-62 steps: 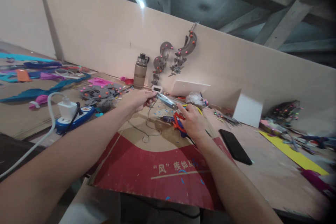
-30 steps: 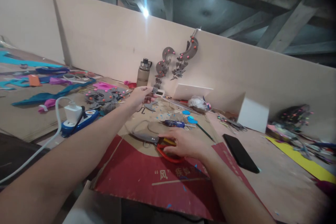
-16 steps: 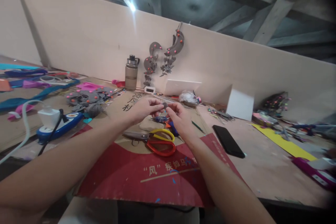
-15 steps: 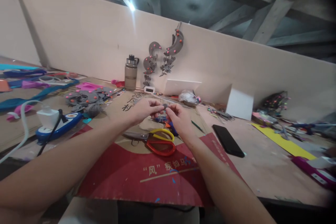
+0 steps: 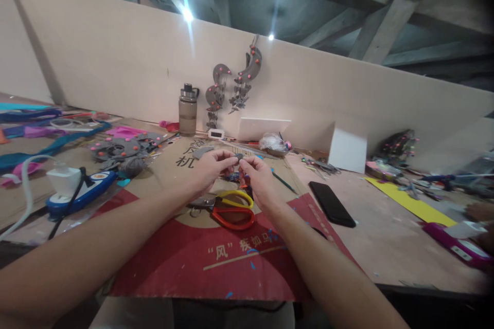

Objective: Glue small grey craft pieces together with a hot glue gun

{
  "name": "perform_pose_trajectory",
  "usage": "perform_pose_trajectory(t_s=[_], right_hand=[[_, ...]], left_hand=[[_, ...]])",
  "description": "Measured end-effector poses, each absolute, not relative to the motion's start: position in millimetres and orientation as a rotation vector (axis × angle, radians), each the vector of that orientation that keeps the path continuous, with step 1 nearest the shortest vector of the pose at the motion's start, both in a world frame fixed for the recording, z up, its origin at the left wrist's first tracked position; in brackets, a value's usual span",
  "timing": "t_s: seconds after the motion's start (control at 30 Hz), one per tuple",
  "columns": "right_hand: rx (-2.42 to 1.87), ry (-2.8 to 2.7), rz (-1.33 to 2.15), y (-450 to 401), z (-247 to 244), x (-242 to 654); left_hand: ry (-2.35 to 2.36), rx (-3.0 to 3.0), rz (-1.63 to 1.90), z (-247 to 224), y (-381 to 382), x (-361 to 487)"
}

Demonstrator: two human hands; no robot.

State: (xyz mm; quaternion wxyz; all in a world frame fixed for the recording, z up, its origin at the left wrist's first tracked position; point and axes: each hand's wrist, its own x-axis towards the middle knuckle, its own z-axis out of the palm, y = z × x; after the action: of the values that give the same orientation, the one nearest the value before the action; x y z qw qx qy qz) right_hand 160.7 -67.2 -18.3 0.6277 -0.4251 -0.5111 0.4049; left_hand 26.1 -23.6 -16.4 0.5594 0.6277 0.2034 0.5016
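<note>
A small dark grey piece (image 5: 239,156), perhaps felt, is pinched between the fingertips of both hands above the cardboard sheet. My left hand (image 5: 214,167) grips it from the left, thumb and forefinger together. From the other side my right hand (image 5: 258,177) holds it the same way. Just below the hands lie scissors (image 5: 234,211) with one yellow and one red handle loop, their blades pointing left. Small blue and orange scraps (image 5: 244,181) show partly behind the fingers. A flat grey piece (image 5: 203,151) lies behind my left hand.
Under my arms spreads red and brown cardboard (image 5: 173,267). A black phone (image 5: 332,203) and green pencil (image 5: 284,183) lie right. A bottle (image 5: 188,110) stands behind; grey hanging ornaments (image 5: 247,72) are on the partition. A blue power strip (image 5: 83,190) sits left, someone's hand (image 5: 480,213) far right.
The view has shifted slightly, so most things sit a little further left. Both hands still pinch the small grey piece, which appears turned a little.
</note>
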Motion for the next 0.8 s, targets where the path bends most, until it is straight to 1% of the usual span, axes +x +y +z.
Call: perform_pose_trajectory(t_s=[0.1,0.23,0.4,0.47,0.57,0.67,0.8], right_hand=[[-0.982,-1.237,0.802,-69.9,-17.0,159.9],[-1.063,-1.353,0.641,-70.0,-15.0,162.4],[-1.143,-1.462,0.539,-65.7,-1.9,182.7],[-1.268,-1.576,0.374,-64.4,2.5,194.9],[-1.626,-1.866,0.075,-62.5,-1.7,208.0],[-1.866,-2.052,-0.035,-61.0,-12.8,210.5],[-1.972,-2.000,-0.054,-63.0,-14.9,206.5]], left_hand=[[0.521,1.532,1.245,-16.2,-22.0,24.0],[0.578,1.651,1.172,-15.5,-22.9,24.2],[0.501,1.466,1.193,-13.1,-21.6,24.6],[0.461,1.365,1.234,-10.3,-17.8,21.5],[0.435,1.225,1.268,-5.0,-12.1,14.7],[0.392,1.124,1.261,0.0,-8.9,9.3],[0.394,1.086,1.249,3.0,-6.1,5.8]])
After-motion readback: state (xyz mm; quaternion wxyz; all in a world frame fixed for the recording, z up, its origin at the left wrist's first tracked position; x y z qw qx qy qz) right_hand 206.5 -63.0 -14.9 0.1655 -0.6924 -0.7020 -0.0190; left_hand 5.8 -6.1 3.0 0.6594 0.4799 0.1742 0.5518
